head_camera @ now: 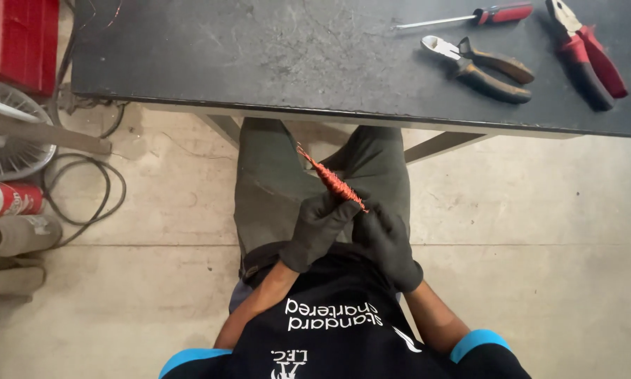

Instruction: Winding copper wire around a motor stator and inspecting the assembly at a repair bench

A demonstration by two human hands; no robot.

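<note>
Both my hands wear black gloves and meet over my lap, below the table's near edge. Between them I hold a thin bundle of twisted copper-red wire point(327, 177) that sticks up and to the left. My left hand point(317, 229) grips its lower part from the left. My right hand point(388, 243) closes on its lower end from the right. My dark green trousers lie beneath the wire.
A dark worktable point(273, 56) spans the top, bearing a red-handled screwdriver point(501, 13), brown-handled cutters point(480, 69) and red-handled pliers point(586, 50). At the left are a red box point(17, 38), a fan guard point(7, 133), a black cable point(105, 189) and cardboard tubes point(14, 221) on the concrete floor.
</note>
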